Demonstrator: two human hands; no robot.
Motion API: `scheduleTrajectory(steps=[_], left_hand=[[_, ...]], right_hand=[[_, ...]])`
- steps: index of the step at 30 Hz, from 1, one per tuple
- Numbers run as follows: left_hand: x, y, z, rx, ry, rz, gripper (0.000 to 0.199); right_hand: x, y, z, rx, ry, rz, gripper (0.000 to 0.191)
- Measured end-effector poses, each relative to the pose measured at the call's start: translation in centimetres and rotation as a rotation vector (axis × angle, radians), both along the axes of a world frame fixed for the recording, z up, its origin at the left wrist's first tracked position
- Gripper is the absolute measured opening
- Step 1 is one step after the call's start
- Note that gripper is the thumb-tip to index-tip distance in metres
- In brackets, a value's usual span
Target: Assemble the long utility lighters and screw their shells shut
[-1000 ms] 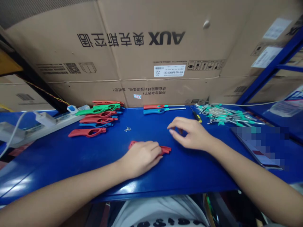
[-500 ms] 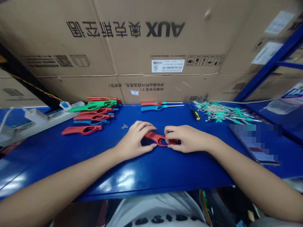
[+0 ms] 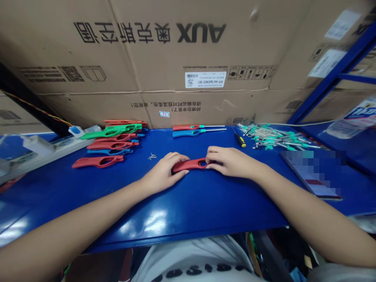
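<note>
Between my hands is a red lighter casing (image 3: 194, 164), lying lengthwise just over the blue table. My left hand (image 3: 163, 172) grips its wide end between thumb and fingers. My right hand (image 3: 227, 161) pinches the other end, beside the trigger opening, and covers the tip. To the left, red, blue and green lighter casings (image 3: 101, 161) lie in a row. A small heap of screws (image 3: 152, 156) rests near my left hand. Behind my hands are a red lighter (image 3: 188, 127) and a blue lighter (image 3: 188, 133) with metal rods.
A black and yellow screwdriver (image 3: 241, 140) lies right of the lighters. Beside it is a pile of metal rods with teal parts (image 3: 276, 137). A phone-like device (image 3: 311, 176) lies at the right, a power strip (image 3: 58, 147) at the left. Large cardboard (image 3: 164, 82) stands behind the table.
The red casing has turned from tilted to nearly level, its trigger opening now narrower in view. My left hand has closed around its wide end. My right hand keeps its pinch.
</note>
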State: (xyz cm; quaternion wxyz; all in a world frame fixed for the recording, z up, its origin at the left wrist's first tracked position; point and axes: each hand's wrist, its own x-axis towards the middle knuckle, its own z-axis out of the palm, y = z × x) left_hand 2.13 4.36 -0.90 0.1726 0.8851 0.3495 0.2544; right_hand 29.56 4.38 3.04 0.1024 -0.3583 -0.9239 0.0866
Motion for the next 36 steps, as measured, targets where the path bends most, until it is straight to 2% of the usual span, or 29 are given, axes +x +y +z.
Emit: scheduleTrajectory(steps=[5,11,16,19,23,27,36], left_hand=[[0.0,0.0,-0.2,0.022,-0.005,0.029,0.034],[0.1,-0.1,-0.2,0.039,-0.03,0.031,0.037],[0.1,-0.1,-0.1,0.035,-0.038,0.033,0.035],[0.0,0.0,-0.2,0.034,-0.034,0.032,0.035],[-0.1,0.1,-0.2,0.004,-0.03,0.017,0.033],[0.0,0.1,-0.2,0.017,-0.021,0.037,0.028],[0.1,-0.6,0.7,0.031,-0.029,0.003,0.032]], right_hand=[[0.2,0.5,-0.3,0.101,0.146,-0.025,0.021],[0.7,1.0,-0.3,0.21,0.151,-0.133,0.017],[0.8,0.8,0.0,0.227,0.153,-0.15,0.016],[1.0,0.7,0.4,0.182,0.167,-0.119,0.016],[1.1,0.4,0.8,-0.02,0.106,-0.002,0.019],[0.5,0.2,0.5,-0.156,-0.009,0.025,0.022],[-0.1,0.0,-0.1,-0.125,-0.083,0.014,0.025]])
